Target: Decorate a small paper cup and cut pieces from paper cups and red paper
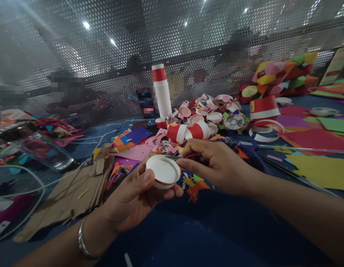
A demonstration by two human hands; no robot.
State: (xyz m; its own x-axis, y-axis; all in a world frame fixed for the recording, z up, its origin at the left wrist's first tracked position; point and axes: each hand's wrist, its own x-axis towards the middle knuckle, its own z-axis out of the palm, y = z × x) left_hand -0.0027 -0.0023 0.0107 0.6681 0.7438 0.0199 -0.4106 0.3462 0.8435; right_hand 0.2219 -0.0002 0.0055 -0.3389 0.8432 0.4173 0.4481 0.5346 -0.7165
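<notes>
My left hand (pixel 145 191) holds the cut-off bottom of a white paper cup (pixel 163 171), thumb on its near side and fingers beneath. The shallow piece has a thin red line round it and its round inside faces up. At its far right edge, my right hand (pixel 213 163) is closed on what looks like a pair of scissors (pixel 174 158). Only a short grey metal part shows by the rim; the handles are mostly hidden by the fingers. Just beyond my hands lie red-and-white paper cups (pixel 198 130) on their sides, among paper scraps (pixel 195 185).
A tall stack of paper cups (pixel 162 92) stands behind a heap of cut cup pieces (pixel 213 111). Cardboard (pixel 68 193) and a glass jar (pixel 46 148) lie left, with a white cable (pixel 41 189). Coloured paper (pixel 316 170) covers the right. A perforated metal screen (pixel 118 40) rises behind.
</notes>
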